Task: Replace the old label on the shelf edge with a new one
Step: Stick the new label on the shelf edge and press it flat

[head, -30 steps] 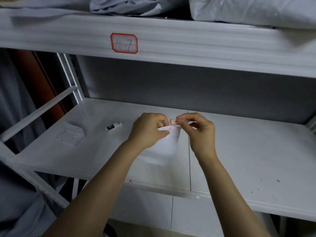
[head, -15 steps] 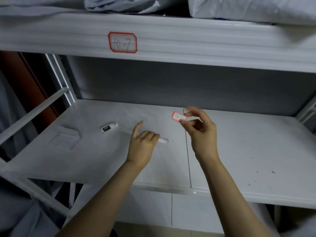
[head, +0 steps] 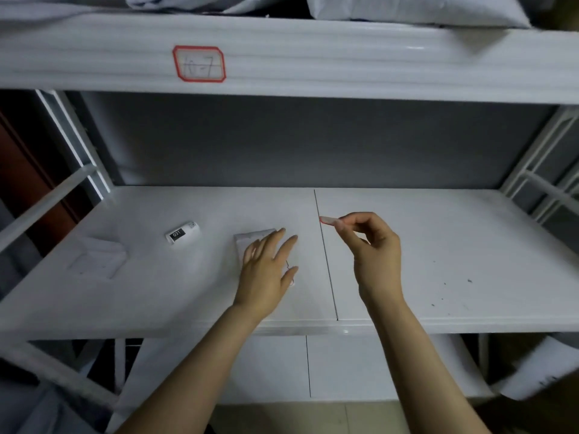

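Glossy white metal shelf (head: 438, 245); paper label (head: 199, 63).

Above the 2 hands: open gap up to the overhanging upper shelf edge (head: 344, 67); the old label (head: 199, 63) sits on it, up-left of the left hand (head: 268, 270).
Behind the hands: bare shelf board (head: 438, 233), then the grey back panel (head: 282, 142) closes the bay.
Left of the left hand: a white tube marked 031 (head: 182, 234) near, a folded white packet (head: 97, 256) farther out, then a slanted frame bar (head: 47, 202).
Under the left hand: a white sheet (head: 255, 241) beneath its straight fingers.
Between the hands: open strip over the board seam (head: 326, 270); the new label (head: 327, 219), pinched by the right hand (head: 372, 252), juts over it.
Right of the right hand: wide bare board, ending at the side frame bars (head: 539, 183).
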